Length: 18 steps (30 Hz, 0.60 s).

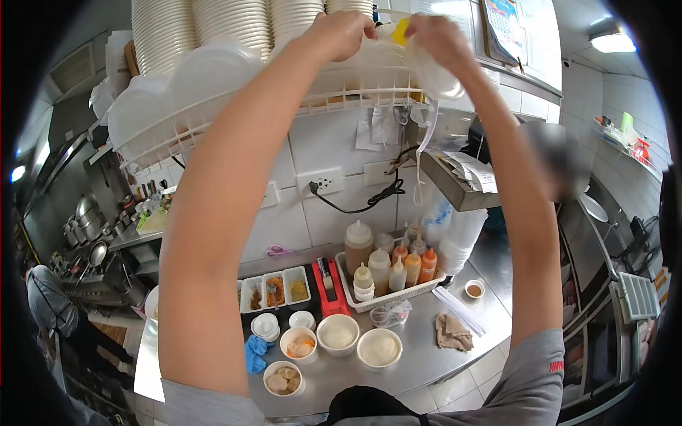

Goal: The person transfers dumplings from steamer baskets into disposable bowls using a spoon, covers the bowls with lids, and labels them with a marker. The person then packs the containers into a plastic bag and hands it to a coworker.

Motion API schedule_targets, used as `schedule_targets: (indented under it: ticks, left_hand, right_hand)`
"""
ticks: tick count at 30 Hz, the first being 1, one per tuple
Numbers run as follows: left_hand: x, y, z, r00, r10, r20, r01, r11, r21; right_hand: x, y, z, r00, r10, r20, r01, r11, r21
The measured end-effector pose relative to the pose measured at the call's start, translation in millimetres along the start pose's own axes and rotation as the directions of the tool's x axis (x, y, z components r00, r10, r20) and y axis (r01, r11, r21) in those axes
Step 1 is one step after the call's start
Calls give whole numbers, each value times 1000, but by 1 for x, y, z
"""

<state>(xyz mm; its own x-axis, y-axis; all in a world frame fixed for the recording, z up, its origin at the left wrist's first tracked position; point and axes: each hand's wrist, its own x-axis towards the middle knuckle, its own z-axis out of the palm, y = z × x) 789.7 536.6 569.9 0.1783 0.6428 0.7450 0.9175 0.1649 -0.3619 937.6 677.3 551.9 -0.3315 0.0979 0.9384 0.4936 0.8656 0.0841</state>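
Both arms reach up to a white wire rack [334,99] above the counter. My left hand [341,34] has its fingers curled together at the rack's upper edge; what it grips, if anything, is too small to make out. Close by on the right, my right hand [437,39] is blurred, next to a yellow item [401,31] and a clear plastic item [437,78] hanging below it. Tall stacks of white bowls [231,32] stand on the rack, with translucent lids [213,71] in front.
Below, the steel counter [419,380] bears food bowls [337,334], a basket [362,307] of sauce bottles, a red tool [328,287] and a brown cloth [452,332]. A metal shelf [455,192] juts out at right. A person [53,305] stands far left.
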Motion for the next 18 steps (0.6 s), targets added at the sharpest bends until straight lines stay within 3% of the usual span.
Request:
schedule_targets:
  ticks: [1,6,9,12,15,18]
  left_hand:
    - [1,5,1,1000,-11,23,11,1000,8]
    - [-9,17,-5,994,-27,106,22,999,43]
    - [-13,13,-4,995,-16,101,17,1000,1]
    - [-12,6,-2,996,70,63,-70,998,0]
    - [-1,5,-11,956,-150,250,209,951,-227]
    - [9,-14,1,995,-26,97,62,921,-384]
  right_hand:
    - [-7,-11,1,994,106,39,-109,990,94]
    - [-26,-20,-1,991,-120,-64,128,982,139]
    - [-38,-19,1,978,-187,-93,194,978,73]
    - [-35,-10,3,971,-216,-107,229,965,128]
    - [-30,-9,9,974,-190,-119,210,960,184]
    - [-30,-14,10,975,-87,-206,134,964,229]
